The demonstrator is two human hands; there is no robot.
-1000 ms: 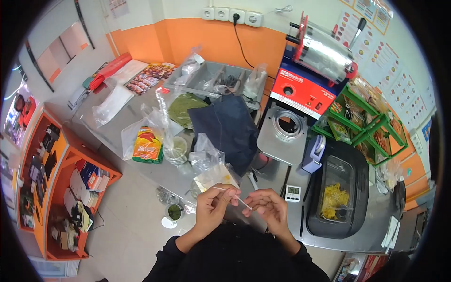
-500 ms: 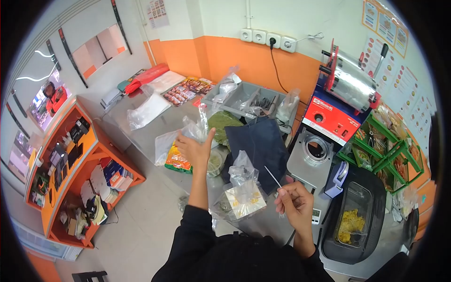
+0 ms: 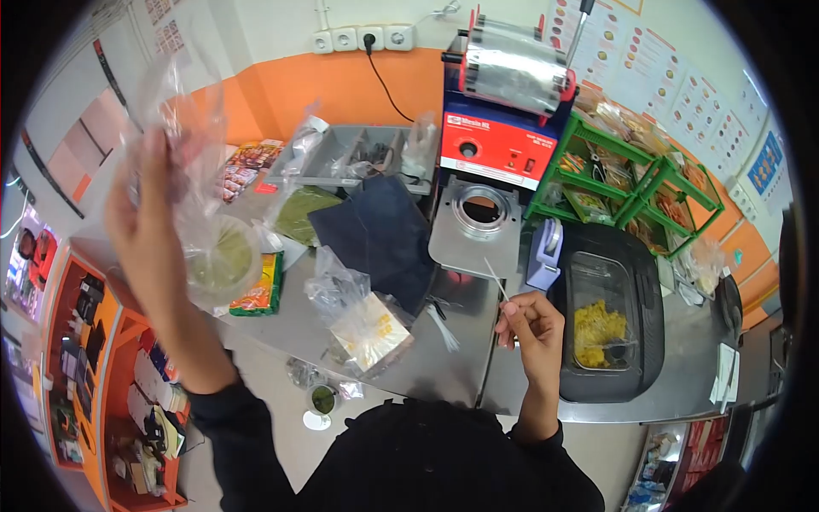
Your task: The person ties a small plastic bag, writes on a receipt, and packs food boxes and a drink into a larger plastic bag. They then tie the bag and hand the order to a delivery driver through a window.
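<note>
My left hand (image 3: 145,192) is raised at the left, closed on the upper part of a clear plastic bag (image 3: 192,111). A round, clear-looking container with green contents (image 3: 223,260) hangs or sits just below the bag; which is unclear. Between the thumb and fingers of my right hand (image 3: 531,322) is a thin white strip (image 3: 496,280), pointing up and left. Several similar white strips (image 3: 442,329) lie on the metal table (image 3: 426,367). A white and yellow box (image 3: 375,334) with clear plastic lies nearer the middle, beside a dark blue cloth (image 3: 375,235).
Behind stand a grey divided tray (image 3: 341,145) and a red-blue sealing machine (image 3: 490,149). At the right are a purple tape dispenser (image 3: 544,254), a black lidded container (image 3: 644,341) and green racks (image 3: 589,183). An orange shelf (image 3: 111,410) is at the left.
The view has turned to the right. My left hand, open before, has closed on the clear bag and lifted it with the left arm. My right hand still holds the white strip.
</note>
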